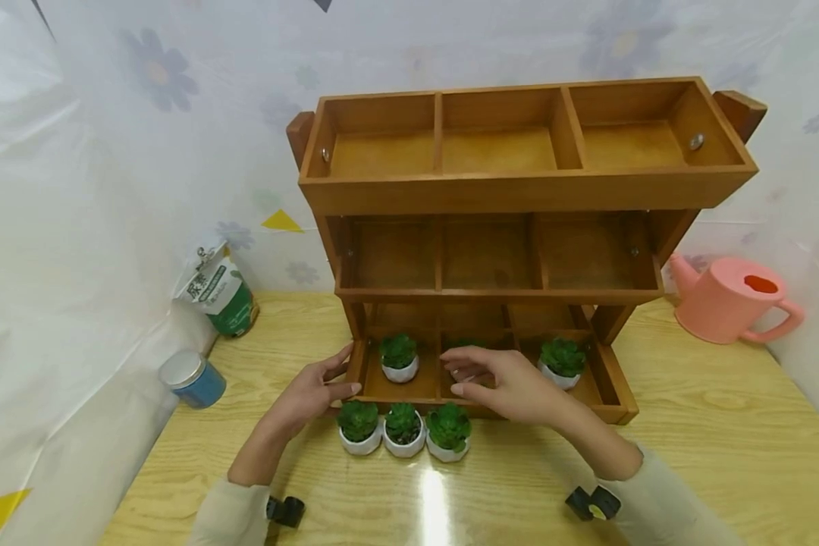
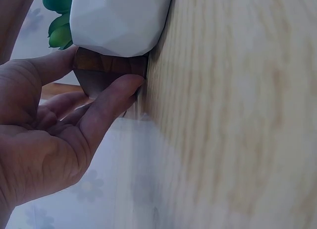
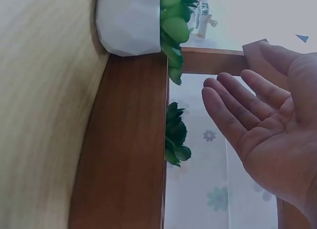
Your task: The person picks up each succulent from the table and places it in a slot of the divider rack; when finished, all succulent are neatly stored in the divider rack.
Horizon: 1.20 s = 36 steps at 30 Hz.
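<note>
While the left hand (image 1: 312, 393) pinches the eight-o'clock corner of the brown wooden shelf (image 1: 498, 293), the right hand (image 1: 512, 383), its fingers relaxed and empty, hovers at the middle of the bottom tier (image 1: 587, 412). From that hand, a potted succulent (image 1: 399, 359) sits at nine o'clock, another potted succulent (image 1: 563, 359) at three, and three tabletop succulents (image 1: 403, 430) at eight, showing green rosettes and white, faceted pots.

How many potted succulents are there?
6: three potted succulents on the table; three in the shelf's lowest tier, at left, right and middle, the last mostly hidden by the right hand.
</note>
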Tool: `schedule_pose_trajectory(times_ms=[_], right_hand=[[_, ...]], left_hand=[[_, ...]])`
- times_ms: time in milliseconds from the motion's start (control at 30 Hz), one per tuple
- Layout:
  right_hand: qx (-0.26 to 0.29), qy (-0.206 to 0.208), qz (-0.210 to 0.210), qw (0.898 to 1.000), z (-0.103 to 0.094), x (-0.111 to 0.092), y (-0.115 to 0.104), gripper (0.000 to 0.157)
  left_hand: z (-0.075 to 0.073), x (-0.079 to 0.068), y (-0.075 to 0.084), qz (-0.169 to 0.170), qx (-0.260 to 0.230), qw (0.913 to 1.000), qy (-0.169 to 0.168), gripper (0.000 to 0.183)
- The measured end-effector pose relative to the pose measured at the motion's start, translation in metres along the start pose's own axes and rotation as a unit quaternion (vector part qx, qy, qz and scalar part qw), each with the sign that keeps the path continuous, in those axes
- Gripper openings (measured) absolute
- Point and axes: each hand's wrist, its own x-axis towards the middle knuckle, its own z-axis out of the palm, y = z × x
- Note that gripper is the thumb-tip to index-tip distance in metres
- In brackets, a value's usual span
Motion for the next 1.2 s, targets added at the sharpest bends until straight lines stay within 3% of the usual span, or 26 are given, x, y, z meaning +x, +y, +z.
schedule_pose_trajectory(times_ms=[233, 667, 933, 1200], right_hand=[[0.018, 0.008, -0.001, 1.0, 0.006, -0.021, 0.003, 0.048], [0.043, -0.017, 0.026, 0.999, 0.017, -0.048, 0.014, 0.049], [0.056, -0.012, 0.051, 0.997, 0.024, -0.054, 0.023, 0.047], [0.057, -0.041, 0.078, 0.995, 0.032, -0.05, 0.026, 0.057]], left_hand=[[0.001, 0.001, 0.0, 0.001, 0.001, 1.0, 0.004, 0.073], [0.001, -0.001, -0.001, 0.003, 0.002, 1.0, 0.006, 0.073], [0.002, 0.0, 0.0, 0.0, 0.0, 1.0, 0.004, 0.073], [0.001, 0.0, -0.002, -0.001, 0.0, 1.0, 0.005, 0.073]])
